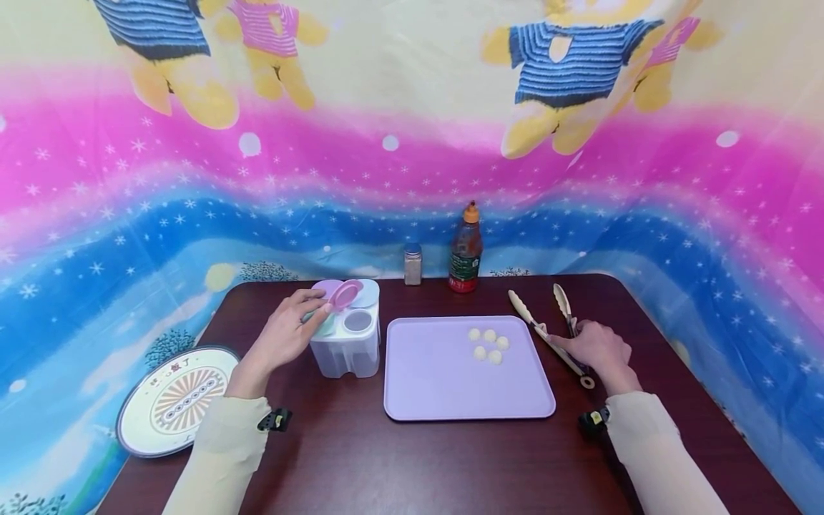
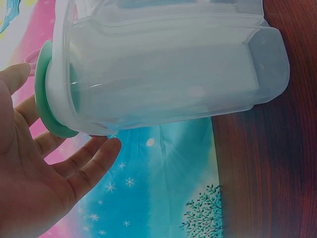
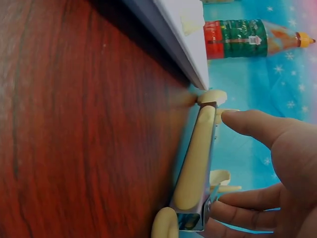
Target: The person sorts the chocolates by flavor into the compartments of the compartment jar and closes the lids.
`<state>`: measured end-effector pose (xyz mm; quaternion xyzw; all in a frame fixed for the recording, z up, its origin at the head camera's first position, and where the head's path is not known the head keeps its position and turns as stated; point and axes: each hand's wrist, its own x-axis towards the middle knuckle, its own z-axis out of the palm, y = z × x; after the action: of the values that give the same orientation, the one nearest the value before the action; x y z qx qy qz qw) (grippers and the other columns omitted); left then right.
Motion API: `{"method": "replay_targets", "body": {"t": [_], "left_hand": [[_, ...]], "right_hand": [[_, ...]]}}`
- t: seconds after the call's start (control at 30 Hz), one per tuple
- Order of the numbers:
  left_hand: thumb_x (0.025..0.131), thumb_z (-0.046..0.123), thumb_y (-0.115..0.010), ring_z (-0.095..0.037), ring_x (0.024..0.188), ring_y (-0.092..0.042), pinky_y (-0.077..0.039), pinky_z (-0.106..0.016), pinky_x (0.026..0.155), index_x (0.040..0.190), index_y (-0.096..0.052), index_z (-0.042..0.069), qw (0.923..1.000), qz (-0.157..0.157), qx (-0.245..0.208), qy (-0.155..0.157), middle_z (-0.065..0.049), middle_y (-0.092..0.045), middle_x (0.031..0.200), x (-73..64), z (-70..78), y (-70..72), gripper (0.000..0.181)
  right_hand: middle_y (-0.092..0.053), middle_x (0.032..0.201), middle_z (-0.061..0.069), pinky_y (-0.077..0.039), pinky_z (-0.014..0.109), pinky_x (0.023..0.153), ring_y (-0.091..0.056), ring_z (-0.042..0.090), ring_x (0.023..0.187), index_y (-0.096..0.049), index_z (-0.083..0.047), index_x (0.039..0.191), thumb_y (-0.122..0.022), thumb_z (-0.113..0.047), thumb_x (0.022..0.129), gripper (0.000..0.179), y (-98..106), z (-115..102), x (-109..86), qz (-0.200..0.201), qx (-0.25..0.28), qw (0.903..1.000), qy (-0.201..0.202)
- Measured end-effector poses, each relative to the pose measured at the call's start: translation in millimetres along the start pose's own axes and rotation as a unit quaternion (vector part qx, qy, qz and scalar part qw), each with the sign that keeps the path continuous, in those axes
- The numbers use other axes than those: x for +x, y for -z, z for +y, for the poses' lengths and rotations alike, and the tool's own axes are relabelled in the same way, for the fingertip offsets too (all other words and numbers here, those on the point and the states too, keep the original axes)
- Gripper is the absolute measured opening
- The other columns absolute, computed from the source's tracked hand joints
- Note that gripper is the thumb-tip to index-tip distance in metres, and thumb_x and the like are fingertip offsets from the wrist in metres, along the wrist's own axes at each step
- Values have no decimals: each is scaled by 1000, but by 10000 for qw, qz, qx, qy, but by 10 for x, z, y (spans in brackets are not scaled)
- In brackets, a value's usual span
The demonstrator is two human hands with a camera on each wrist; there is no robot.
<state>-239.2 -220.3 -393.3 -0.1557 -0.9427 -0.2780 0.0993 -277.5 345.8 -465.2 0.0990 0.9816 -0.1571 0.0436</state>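
Between thumb and index finger, my left hand point(image 1: 283, 340) pinches the edge of a pink round lid point(image 1: 345, 294), tilted up above a clear container point(image 1: 347, 355). The container's white top has an uncovered round opening point(image 1: 357, 320), and a green lid point(image 2: 44, 94) sits on it below that hand. The other left fingers spread beside the container. On the right, my right hand point(image 1: 599, 348) grips a pair of tongs point(image 3: 194, 158) across its arms, thumb on one side and fingers on the other. The tongs lie on the table, their cream tips spread apart.
A lilac tray point(image 1: 438, 386) with several small white balls point(image 1: 489, 335) lies mid-table. Behind it stand a sauce bottle point(image 1: 465, 257) with an orange cap and a small blue-capped shaker point(image 1: 413, 266). A patterned oval plate point(image 1: 138, 422) rests at the left table edge.
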Motion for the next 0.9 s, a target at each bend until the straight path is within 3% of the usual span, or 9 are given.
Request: {"method": "replay_targets", "body": {"t": [0.1,0.23,0.53,0.9], "left_hand": [[106,42,-41,-41,139,-41,-33,-60,113,134,-62,1,10000,2,-10,0,-16,-49,148,-1,-1,0,54],[106,42,-41,-40,139,-41,-33,-60,113,134,-62,1,10000,8,-26,-21,-16,-50,148,-3,-1,0,54],[106,41,-42,-41,138,-42,-33,-61,112,133,-64,3,10000,70,-12,-58,-16,-51,147,-2,-1,11,52],[106,42,-42,-41,139,-41,-33,-61,113,133,-63,2,10000,27,-29,-4,-15,-50,148,-4,4,0,53]], "right_hand": [[-62,84,16,-39,43,60,-57,32,75,-60,-5,96,-65,-74,78,72,-20,-8,25,-99,-45,9999,34],[-60,80,15,-40,42,59,-57,31,72,-58,-5,88,-70,-69,77,66,-25,-29,50,-183,-88,9998,60],[-61,85,18,-42,42,61,-56,32,74,-57,-1,93,-71,-63,78,66,8,-10,79,-291,-94,9995,-77],[-58,81,17,-41,40,58,-54,30,73,-54,-5,83,-70,-70,76,67,-51,29,102,-237,-33,9997,-15]]}}
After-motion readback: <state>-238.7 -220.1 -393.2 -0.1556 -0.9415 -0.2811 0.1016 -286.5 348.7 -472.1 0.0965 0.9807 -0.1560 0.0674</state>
